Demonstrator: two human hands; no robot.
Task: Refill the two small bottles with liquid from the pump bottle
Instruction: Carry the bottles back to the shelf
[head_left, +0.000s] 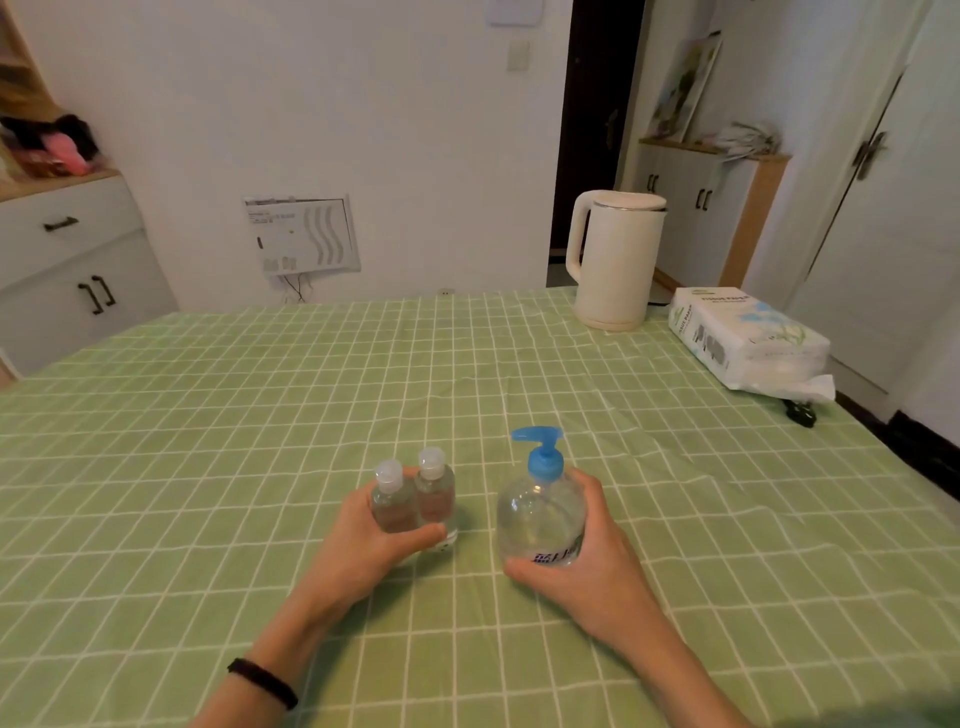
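Two small clear bottles stand side by side with their flip caps on, the left small bottle (392, 499) and the right small bottle (435, 491). My left hand (363, 545) grips both of them together, thumb in front, fingers behind. To their right stands a round clear pump bottle (537, 514) with a blue pump head, its spout pointing left. My right hand (587, 566) wraps around its right side and base. All three bottles rest upright on the green checked tablecloth (260, 441).
A cream electric kettle (615, 260) stands at the table's far right. A pack of tissue paper (748, 335) lies near the right edge, with a small black object (802, 413) beside it. Cabinets stand beyond the table on both sides.
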